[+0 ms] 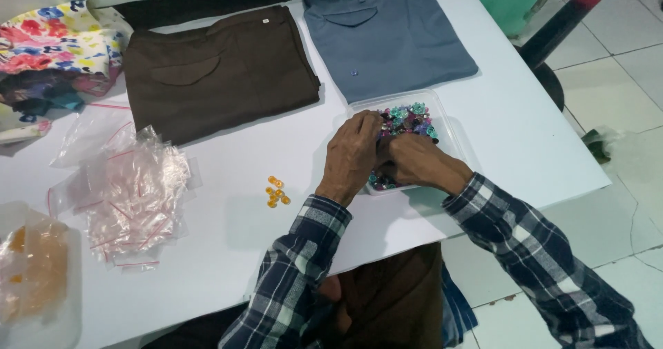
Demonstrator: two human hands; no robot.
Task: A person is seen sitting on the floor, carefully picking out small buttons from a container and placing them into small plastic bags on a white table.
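While both hands, left hand (352, 157) and right hand (420, 164), dig in the clear tray (442, 111) of mixed buttons (409, 121), fingers curled, grasp unclear, few orange buttons (276, 191) lie sorted on the table (228, 238); most remain.

two folded trousers (221, 73); one bead tray (442, 111); two hands (352, 156)

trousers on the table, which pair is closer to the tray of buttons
The grey-blue trousers, folded at the top right, with their lower edge next to the clear tray. The brown trousers lie further left.
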